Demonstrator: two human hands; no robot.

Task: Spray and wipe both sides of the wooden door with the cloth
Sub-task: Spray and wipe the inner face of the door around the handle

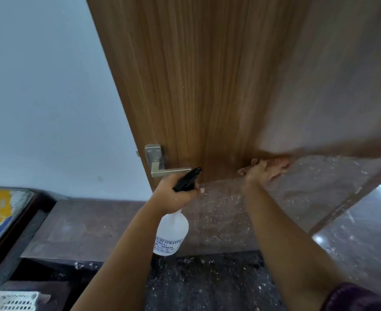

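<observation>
Door: the wooden door [207, 86] stands upright and fills the upper middle; its free left edge runs against the pale wall [39, 86], and its bottom edge meets the speckled floor [225, 221] low in the middle.
Floor: bare stone lies open below the door and between the two arms; a dark step edge crosses at lower left.
Bottle: the spray bottle [171, 234] hangs below the left hand [176, 194], whose grip is closed round the black trigger head, its nozzle just beside the tip of the handle.
Handle: the metal handle [162, 164] sits near the door's left edge.
Cloth: the cloth [272, 163], blurred, lies against the door near its bottom edge, under the right hand [263, 172], whose fingers press on it; whether they curl round it I cannot tell.
</observation>
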